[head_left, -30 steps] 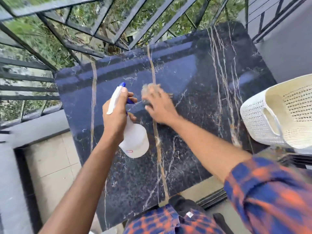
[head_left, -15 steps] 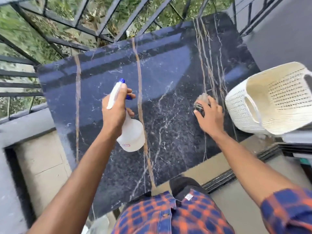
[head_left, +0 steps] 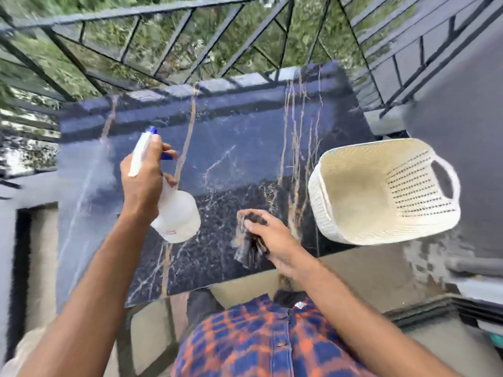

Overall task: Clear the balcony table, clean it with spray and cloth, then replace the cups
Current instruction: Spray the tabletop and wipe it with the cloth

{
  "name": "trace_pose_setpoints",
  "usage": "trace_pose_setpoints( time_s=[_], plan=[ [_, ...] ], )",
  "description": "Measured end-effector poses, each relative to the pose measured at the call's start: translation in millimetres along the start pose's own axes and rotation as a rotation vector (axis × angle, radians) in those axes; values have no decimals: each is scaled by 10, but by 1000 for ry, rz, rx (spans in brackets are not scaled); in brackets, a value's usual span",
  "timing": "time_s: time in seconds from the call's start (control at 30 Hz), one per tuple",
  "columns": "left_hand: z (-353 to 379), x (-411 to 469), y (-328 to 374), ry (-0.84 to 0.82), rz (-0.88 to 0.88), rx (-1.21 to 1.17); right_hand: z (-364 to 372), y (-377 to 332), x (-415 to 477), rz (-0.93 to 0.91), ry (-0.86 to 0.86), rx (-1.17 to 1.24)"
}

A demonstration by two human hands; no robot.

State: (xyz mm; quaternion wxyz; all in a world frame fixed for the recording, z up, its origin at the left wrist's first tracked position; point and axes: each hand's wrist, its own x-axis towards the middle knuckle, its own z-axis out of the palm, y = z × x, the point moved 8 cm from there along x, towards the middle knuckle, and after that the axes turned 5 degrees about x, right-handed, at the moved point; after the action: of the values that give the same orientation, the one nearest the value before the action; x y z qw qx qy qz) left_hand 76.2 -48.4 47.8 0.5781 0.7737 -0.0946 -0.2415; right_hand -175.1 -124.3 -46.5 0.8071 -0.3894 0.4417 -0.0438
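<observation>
Bottle and cloth at the table (head_left: 245,148).
My left hand (head_left: 141,180) grips the spray bottle (head_left: 177,216) above the tabletop; my right hand (head_left: 275,240) clutches the cloth (head_left: 249,246) against its near edge, basket (head_left: 381,191) off to its right.

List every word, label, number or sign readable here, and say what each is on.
Small red-edged label low on the spray bottle in the left hand: too blurred to read.
Small white tag at the checked shirt: too blurred to read.
No lettering shows on the table, the basket or the cloth in the right hand.
</observation>
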Motion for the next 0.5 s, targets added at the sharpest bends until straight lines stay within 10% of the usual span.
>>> trace_pose_setpoints(
  time_s=[0.27, 0.5],
  plan=[
    [468, -614, 837, 170, 114, -177, -520, -1304, -887, -163, -202, 144],
    [1632, -1049, 1464, -14, 254, -185, -1984, -1956, -1031, -414, 191, -225]
  ],
)
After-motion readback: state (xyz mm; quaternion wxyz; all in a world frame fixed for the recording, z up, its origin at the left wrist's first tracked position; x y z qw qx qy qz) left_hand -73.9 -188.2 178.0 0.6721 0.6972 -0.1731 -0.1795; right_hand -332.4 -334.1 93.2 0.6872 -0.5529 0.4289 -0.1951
